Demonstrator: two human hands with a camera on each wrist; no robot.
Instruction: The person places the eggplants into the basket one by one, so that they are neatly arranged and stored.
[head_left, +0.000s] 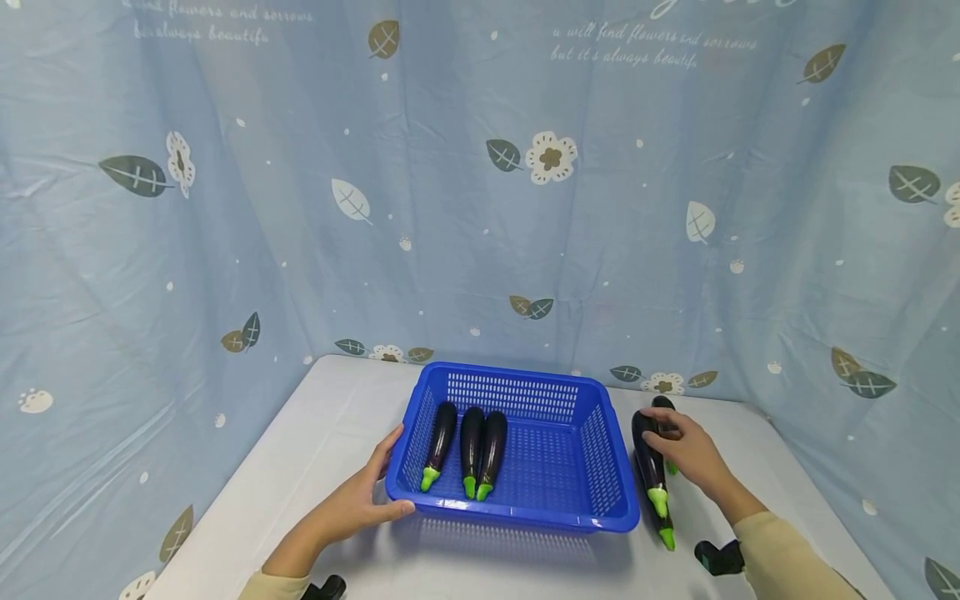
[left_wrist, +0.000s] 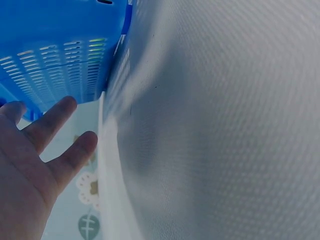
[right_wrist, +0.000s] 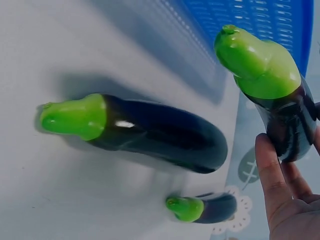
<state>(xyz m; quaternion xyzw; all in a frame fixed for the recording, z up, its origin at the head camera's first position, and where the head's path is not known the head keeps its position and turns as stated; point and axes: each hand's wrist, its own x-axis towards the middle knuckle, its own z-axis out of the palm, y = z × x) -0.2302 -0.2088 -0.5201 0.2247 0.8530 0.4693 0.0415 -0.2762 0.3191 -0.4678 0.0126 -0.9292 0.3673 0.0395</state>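
Observation:
A blue plastic basket [head_left: 517, 521] stands on the table with three dark eggplants inside, toward its left: one eggplant [head_left: 442, 437] apart, and two lying together, the middle eggplant [head_left: 471, 442] and the right eggplant [head_left: 492, 450]. My left hand [head_left: 352, 504] touches the basket's front left corner, its fingers spread and fairly straight in the left wrist view. Right of the basket, my right hand [head_left: 693, 454] grips an eggplant [right_wrist: 287, 122] raised off the table, its green stem end toward me. Below it lies another eggplant [right_wrist: 165, 132]; a farther eggplant [right_wrist: 217, 207] lies beyond, partly hidden by the hand in the head view.
A white cloth covers the table [head_left: 315, 433]. Behind it and at the sides hangs a blue patterned curtain [head_left: 450, 250]. Black objects show at both wrists, one [head_left: 718, 558] beside the right sleeve.

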